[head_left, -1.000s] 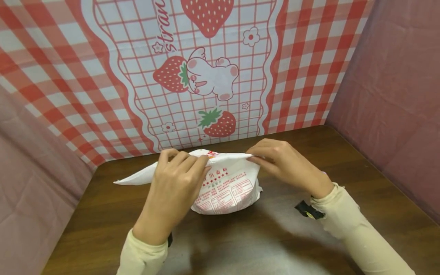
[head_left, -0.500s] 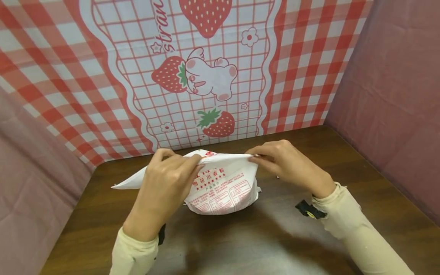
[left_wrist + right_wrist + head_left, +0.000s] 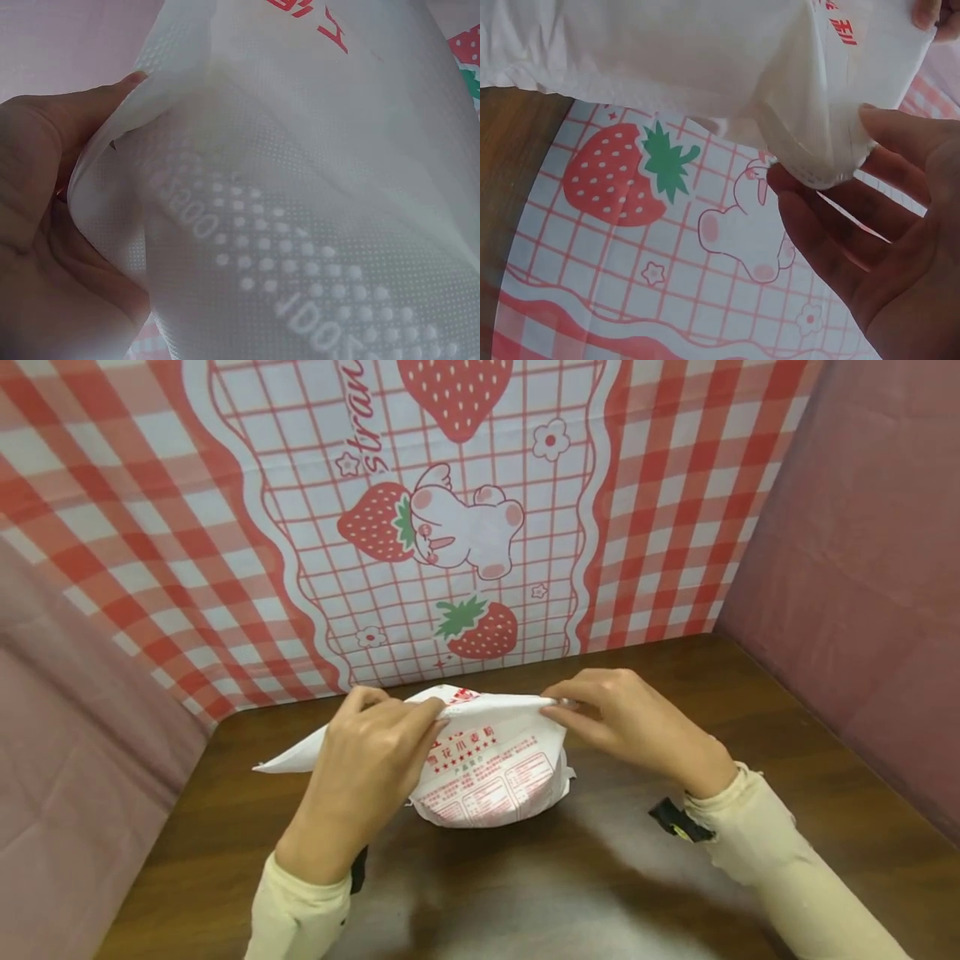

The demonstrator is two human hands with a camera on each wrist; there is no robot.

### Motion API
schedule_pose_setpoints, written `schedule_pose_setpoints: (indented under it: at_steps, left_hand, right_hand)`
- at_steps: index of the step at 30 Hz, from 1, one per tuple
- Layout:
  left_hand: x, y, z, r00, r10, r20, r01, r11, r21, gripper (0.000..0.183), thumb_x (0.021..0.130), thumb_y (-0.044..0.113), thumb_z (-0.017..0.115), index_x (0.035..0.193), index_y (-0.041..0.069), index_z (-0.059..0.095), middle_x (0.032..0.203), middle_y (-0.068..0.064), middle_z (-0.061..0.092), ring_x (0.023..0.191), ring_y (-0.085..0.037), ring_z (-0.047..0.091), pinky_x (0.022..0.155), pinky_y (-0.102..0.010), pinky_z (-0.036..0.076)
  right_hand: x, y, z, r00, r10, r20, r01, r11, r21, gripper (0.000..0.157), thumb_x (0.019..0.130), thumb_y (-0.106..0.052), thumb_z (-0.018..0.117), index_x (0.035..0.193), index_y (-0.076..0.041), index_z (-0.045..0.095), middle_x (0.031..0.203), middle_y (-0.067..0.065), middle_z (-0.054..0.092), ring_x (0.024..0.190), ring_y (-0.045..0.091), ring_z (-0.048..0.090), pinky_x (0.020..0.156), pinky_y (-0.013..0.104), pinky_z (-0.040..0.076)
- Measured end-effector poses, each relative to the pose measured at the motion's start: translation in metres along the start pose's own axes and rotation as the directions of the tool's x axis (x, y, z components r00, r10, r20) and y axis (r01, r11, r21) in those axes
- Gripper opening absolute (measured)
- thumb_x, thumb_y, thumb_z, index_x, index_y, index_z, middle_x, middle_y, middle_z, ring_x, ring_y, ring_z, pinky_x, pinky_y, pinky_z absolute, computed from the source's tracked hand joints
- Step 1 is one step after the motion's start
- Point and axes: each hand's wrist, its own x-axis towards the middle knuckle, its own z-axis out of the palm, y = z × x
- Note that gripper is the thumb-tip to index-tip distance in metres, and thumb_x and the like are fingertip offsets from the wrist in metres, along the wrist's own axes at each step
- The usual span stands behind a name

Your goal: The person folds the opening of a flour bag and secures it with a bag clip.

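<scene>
A white flour bag (image 3: 491, 785) with red and green printing rests on the brown table, its top folded over. My left hand (image 3: 367, 764) grips the folded top at its left part. A pointed white flap of the bag sticks out to the left beyond that hand. At the right corner, my right hand (image 3: 637, 722) pinches the same top edge between thumb and fingers. In the left wrist view the thumb presses on the bag's dotted plastic sheet (image 3: 300, 150). The right wrist view has the bag's corner (image 3: 817, 161) between the thumb and fingers.
The wooden table (image 3: 525, 893) extends around the bag on all sides. Behind it hangs a red-and-white checked cloth (image 3: 660, 527) with strawberries. Pink curtains (image 3: 862, 568) stand at both sides.
My left hand has shifted slightly left along the folded top, baring more of the red print. The right hand keeps its pinch at the corner, almost still.
</scene>
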Motion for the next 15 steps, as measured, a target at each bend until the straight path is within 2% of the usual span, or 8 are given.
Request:
schedule_pose_setpoints:
  at_steps: [4,7,15]
  left_hand:
    - [0.000,-0.001,-0.001,1.000,0.016,-0.010,-0.016,1.000,0.007,0.009,0.086,0.016,0.059,0.086,0.008,0.061,0.065,-0.001,0.062,0.057,-0.014,0.058,0.068,-0.031,0.039]
    - [0.001,-0.001,-0.003,0.999,0.030,-0.014,-0.030,1.000,0.006,0.008,0.085,0.015,0.059,0.086,0.008,0.062,0.065,-0.001,0.062,0.058,-0.013,0.059,0.067,-0.030,0.039]
    - [0.003,-0.002,-0.004,0.999,0.037,0.006,-0.037,0.999,0.016,0.007,0.083,0.014,0.061,0.088,0.009,0.063,0.063,0.000,0.060,0.060,-0.013,0.059,0.067,-0.030,0.039]
  right_hand:
    - [0.005,-0.007,0.005,0.996,-0.075,-0.052,0.074,0.997,-0.031,0.018,0.083,-0.028,0.062,0.099,-0.020,0.066,0.096,-0.013,0.060,0.090,-0.001,0.052,0.076,0.021,0.046]
    - [0.009,-0.014,0.010,0.989,-0.125,-0.082,0.125,0.992,-0.001,0.023,0.083,-0.024,0.062,0.105,-0.015,0.064,0.103,-0.008,0.059,0.099,0.004,0.051,0.084,0.023,0.043]
    - [0.025,-0.036,0.024,0.962,-0.218,-0.162,0.237,0.966,0.105,0.027,0.083,-0.013,0.062,0.111,-0.012,0.061,0.104,-0.006,0.059,0.100,0.009,0.052,0.089,0.024,0.039]
